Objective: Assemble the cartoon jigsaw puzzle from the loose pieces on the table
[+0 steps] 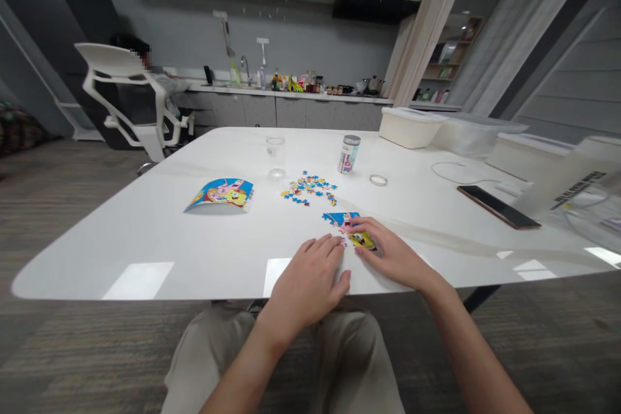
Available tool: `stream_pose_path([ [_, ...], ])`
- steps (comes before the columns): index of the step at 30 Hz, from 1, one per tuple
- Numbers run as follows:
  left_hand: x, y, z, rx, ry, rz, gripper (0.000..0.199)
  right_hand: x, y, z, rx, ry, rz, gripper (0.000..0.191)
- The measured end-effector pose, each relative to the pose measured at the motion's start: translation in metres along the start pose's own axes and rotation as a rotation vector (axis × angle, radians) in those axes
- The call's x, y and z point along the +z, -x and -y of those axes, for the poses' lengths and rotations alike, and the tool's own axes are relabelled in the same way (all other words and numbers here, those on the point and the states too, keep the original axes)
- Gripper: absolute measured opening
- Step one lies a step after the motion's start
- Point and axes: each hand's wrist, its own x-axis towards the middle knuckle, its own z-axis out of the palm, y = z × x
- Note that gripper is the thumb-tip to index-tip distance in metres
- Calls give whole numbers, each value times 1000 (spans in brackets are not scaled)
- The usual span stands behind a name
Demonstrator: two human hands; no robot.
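Observation:
A partly joined jigsaw puzzle (334, 217) with a blue, pink and yellow cartoon picture lies flat near the table's front edge. My right hand (392, 255) rests over its right side, thumb and fingers apart, covering part of the picture. On the left of it, my left hand (308, 278) lies low with outstretched fingers, their tips at a small pinkish puzzle piece (343, 241). Whether that piece is joined to the rest I cannot tell. Farther back is a scattered heap of loose puzzle pieces (310, 189). A curved picture sheet (223, 195) with cartoon figures stands to the left.
Behind the pieces stand a clear plastic jar (276, 158) and a printed can (348, 154), with a round lid (378, 180) beside it. At right are a phone (497, 206), a cable and storage boxes (410, 128). A person sits beyond a white chair (116, 61).

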Motion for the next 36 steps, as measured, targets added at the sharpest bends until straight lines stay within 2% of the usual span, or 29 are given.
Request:
stream_pose_path([
  [3, -8, -2, 4, 55, -13, 37, 38, 1, 0, -1, 1, -10, -4, 28],
  [5, -17, -10, 11, 127, -37, 121, 34, 1, 0, -1, 5, -10, -9, 29],
  [9, -37, -46, 34, 328, -55, 340, 17, 1, 0, -1, 18, 8, -12, 28],
  [13, -40, -79, 64, 489, 143, 451, 9, 1, 0, -2, 37, 12, -22, 28],
  [14, -38, -83, 72, 504, 180, 453, 7, 1, 0, -2, 45, 15, -21, 28],
  [17, -27, -84, 93, 443, 211, 303, 1, 0, 0, 1, 67, 26, -7, 27],
  [21, -21, -78, 108, 392, 150, 250, 5, -1, 0, 4, 90, 44, 27, 26],
  [26, -22, -74, 98, 461, 117, 231, 9, -3, 1, 5, 100, 47, 30, 28],
  [32, -18, -68, 86, 676, 109, 230, 17, -4, 2, 7, 98, 33, 37, 31],
  [36, -20, -64, 84, 665, 30, 166, 19, -5, 1, 8, 111, 12, 41, 32],
])
